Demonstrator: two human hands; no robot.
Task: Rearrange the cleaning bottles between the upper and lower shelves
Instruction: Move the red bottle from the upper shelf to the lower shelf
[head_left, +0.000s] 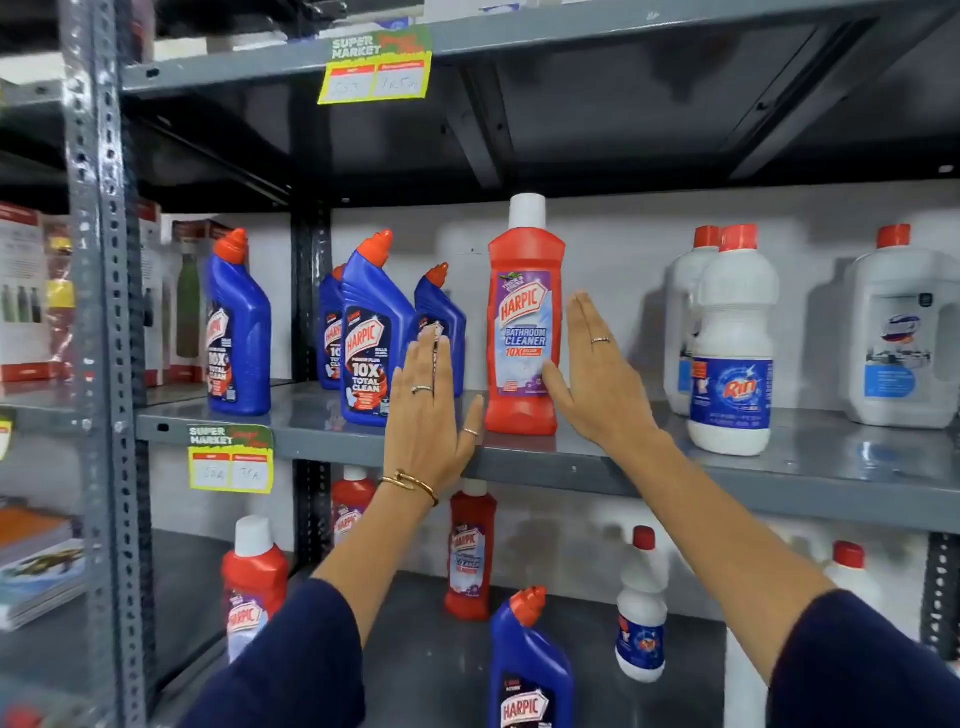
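A red Harpic bathroom cleaner bottle (525, 322) with a white cap stands upright on the upper shelf (727, 467). My left hand (428, 410) is flat and open just left of it, its thumb near the bottle's base. My right hand (597, 374) is open on the bottle's right side, thumb touching the label. Blue Harpic bottles (371, 332) stand to the left, and white Rin bottles (732, 343) to the right. On the lower shelf (426, 654) stand red Harpic bottles (470, 551), a blue Harpic bottle (527, 670) and small white bottles (641, 613).
A large white jug (904, 332) sits at the far right of the upper shelf. A grey perforated upright (98, 312) stands at the left, with boxed goods (26, 291) and stacked books (36, 566) beyond it. Yellow price tags (231, 460) hang on the shelf edges.
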